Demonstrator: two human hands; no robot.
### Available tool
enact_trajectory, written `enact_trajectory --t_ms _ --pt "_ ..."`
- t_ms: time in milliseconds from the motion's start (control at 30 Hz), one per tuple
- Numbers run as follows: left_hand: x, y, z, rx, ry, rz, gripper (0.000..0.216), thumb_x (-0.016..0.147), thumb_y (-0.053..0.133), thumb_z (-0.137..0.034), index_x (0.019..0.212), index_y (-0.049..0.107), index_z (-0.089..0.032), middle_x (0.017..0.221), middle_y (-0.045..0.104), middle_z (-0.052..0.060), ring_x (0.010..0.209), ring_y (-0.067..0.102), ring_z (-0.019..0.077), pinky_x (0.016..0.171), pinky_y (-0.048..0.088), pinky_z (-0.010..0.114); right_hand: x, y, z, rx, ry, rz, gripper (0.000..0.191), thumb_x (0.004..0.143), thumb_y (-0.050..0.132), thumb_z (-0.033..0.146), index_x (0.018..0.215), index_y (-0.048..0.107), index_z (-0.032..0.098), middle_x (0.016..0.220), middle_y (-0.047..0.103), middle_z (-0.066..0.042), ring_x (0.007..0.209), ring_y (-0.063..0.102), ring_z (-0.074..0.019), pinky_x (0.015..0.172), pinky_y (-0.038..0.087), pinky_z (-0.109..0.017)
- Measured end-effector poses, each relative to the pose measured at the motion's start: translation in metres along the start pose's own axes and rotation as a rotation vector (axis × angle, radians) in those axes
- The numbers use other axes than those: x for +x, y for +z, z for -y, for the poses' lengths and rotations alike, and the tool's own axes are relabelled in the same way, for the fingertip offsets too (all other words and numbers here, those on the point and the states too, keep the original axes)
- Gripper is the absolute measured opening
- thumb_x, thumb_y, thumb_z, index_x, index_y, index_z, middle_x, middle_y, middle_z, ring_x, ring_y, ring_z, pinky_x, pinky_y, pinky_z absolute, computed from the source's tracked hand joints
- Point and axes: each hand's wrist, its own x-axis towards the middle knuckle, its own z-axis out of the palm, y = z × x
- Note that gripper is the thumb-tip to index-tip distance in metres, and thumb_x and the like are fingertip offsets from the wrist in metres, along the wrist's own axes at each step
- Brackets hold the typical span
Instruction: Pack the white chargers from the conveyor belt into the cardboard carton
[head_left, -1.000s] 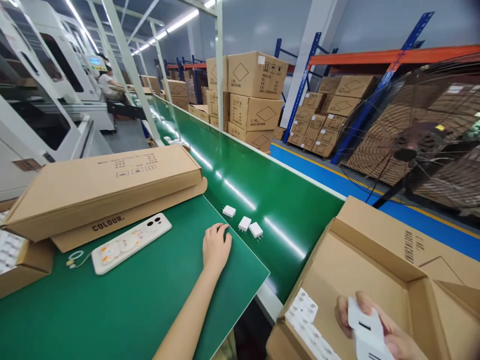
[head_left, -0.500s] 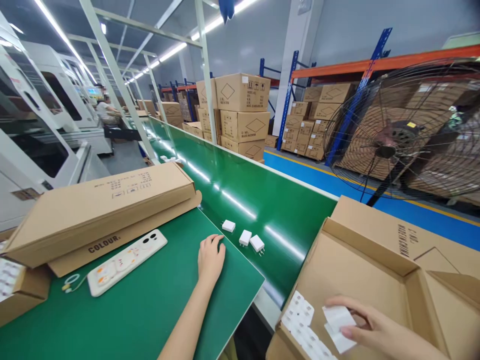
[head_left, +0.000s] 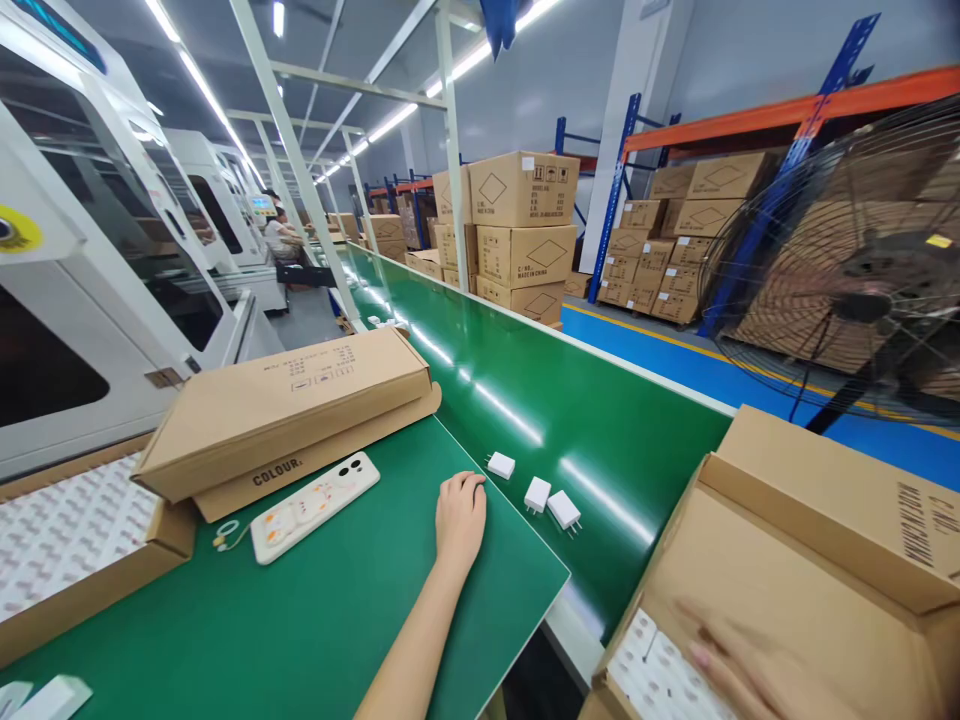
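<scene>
Green belt (head_left: 600, 420), chargers (head_left: 537, 495) near left hand (head_left: 460, 520)

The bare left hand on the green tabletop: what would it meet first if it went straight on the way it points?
Probably the nearest white, block-shaped plastic plug, on the glossy green conveyor belt just beyond the left hand; depth is unclear, so it might narrowly miss.

Right hand (head_left: 729, 668): motion-blurred; we cannot tell whether it holds anything. Lower edge cuts off the white pieces (head_left: 646, 655) beside it and the open carton (head_left: 817, 570); right edge crops the fan (head_left: 862, 300). We cannot read the small print (head_left: 341, 356) on the flat box (head_left: 247, 425). Far white items (head_left: 384, 322) on the belt (head_left: 607, 420): too small to identify.
</scene>
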Motion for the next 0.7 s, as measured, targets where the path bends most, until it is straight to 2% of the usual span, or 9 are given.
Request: enact_trajectory --t_ms 100,200,333,467,600,700 --pt "0.0 -0.002 -0.004 0.009 -0.037 0.008 0.026 0.086 0.035 -0.018 0.093 0.06 -0.022 0.104 0.056 0.003 0.098 0.046 0.0194 0.089 0.039 0.035 0.041 -0.004 0.031 -0.125 -0.092 -0.152 0.037 0.087 0.034 0.041 0.114 0.054 0.028 0.111 0.063 -0.006 0.097 0.06 -0.023 0.074 0.052 -0.033" --pt "0.001 -0.005 -0.007 0.016 -0.045 0.016 0.025 0.084 0.037 -0.017 0.092 0.059 -0.023 0.103 0.056 0.003 0.097 0.046 0.0193 0.087 0.039 0.034 0.091 0.012 0.068 -0.34 -0.065 -0.09 0.035 0.088 0.033 0.032 0.118 0.049 0.023 0.109 0.061 -0.009 0.1 0.057 -0.0226 0.079 0.048 -0.035" --pt "0.001 -0.007 -0.008 0.001 -0.041 0.026 0.024 0.084 0.037 -0.016 0.092 0.059 -0.022 0.102 0.056 0.003 0.097 0.046 0.0194 0.086 0.038 0.034 0.138 0.046 0.091 -0.446 0.048 -0.037 0.044 0.079 0.049 0.019 0.122 0.047 0.017 0.098 0.064 -0.015 0.09 0.061 -0.03 0.067 0.048 -0.039" --pt "-0.001 -0.006 -0.009 -0.009 -0.07 0.007 0.023 0.083 0.038 -0.015 0.089 0.058 -0.023 0.101 0.056 0.003 0.097 0.046 0.0194 0.084 0.038 0.034 0.15 0.058 0.092 -0.525 0.134 -0.038 0.047 0.072 0.048 0.006 0.119 0.05 0.014 0.091 0.065 -0.017 0.079 0.065 -0.0305 0.06 0.047 -0.037" --pt "-0.001 -0.003 -0.011 0.012 -0.059 -0.032 0.022 0.082 0.039 -0.013 0.09 0.057 -0.023 0.099 0.055 0.003 0.096 0.045 0.0187 0.086 0.037 0.034 0.157 0.057 0.096 -0.564 0.161 -0.1 0.044 0.084 0.037 0.022 0.126 0.039 0.01 0.083 0.064 -0.017 0.072 0.065 -0.0317 0.054 0.045 -0.038" --pt "-0.001 -0.002 -0.011 0.009 -0.071 -0.028 0.023 0.082 0.038 -0.012 0.091 0.057 -0.023 0.1 0.055 0.003 0.096 0.045 0.0186 0.086 0.037 0.034 0.162 0.067 0.101 -0.561 0.155 -0.115 0.037 0.086 0.033 0.027 0.117 0.047 0.012 0.075 0.064 -0.014 0.068 0.065 -0.0298 0.051 0.044 -0.035"
